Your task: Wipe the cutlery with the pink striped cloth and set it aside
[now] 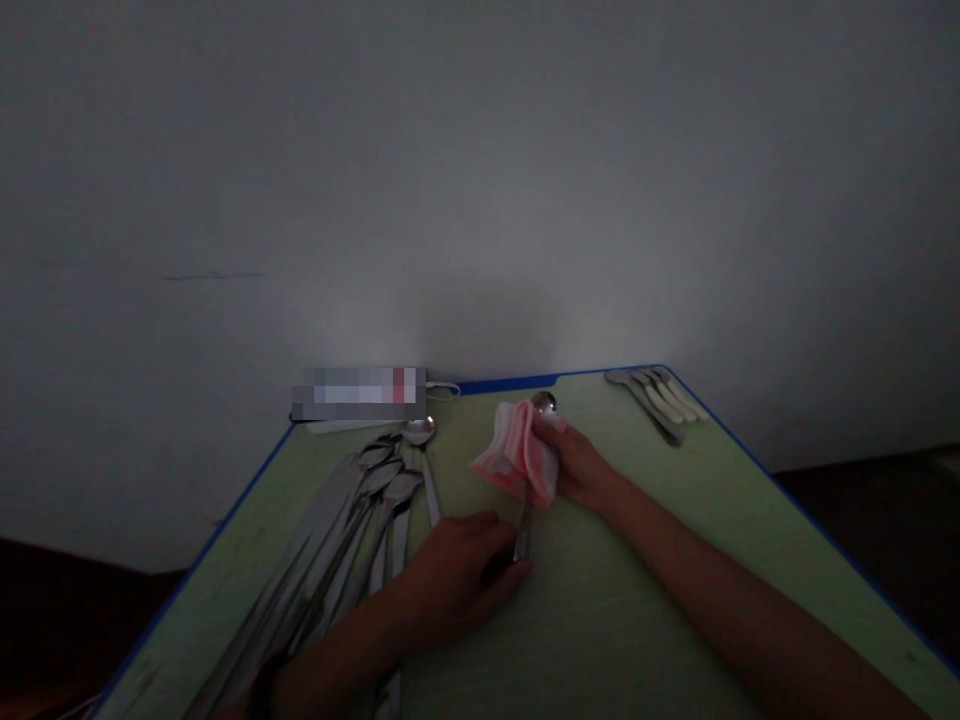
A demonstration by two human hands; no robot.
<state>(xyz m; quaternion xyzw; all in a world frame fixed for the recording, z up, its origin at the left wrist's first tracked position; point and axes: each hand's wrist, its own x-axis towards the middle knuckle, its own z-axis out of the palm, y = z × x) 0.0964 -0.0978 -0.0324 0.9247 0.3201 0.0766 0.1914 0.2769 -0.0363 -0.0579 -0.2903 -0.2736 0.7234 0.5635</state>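
A metal spoon (pixel 545 402) points away from me over the middle of the table, its bowl at the far end. My left hand (pixel 469 570) pinches the near end of its handle. Round the upper handle, just below the bowl, my right hand (pixel 574 460) holds a folded pink and white striped cloth (pixel 517 450), which hides that stretch of the spoon. Left of my left hand lies a heap of metal cutlery (pixel 382 480), with several spoons on top and long blades beside them. My left forearm covers part of this heap.
At the far right corner lie several pieces of cutlery (pixel 652 395), some with pale handles. A blurred-out box-like thing (pixel 360 393) with a white cable (pixel 446 388) stands at the far left. The green table (pixel 600 600) has a blue edge and meets a grey wall.
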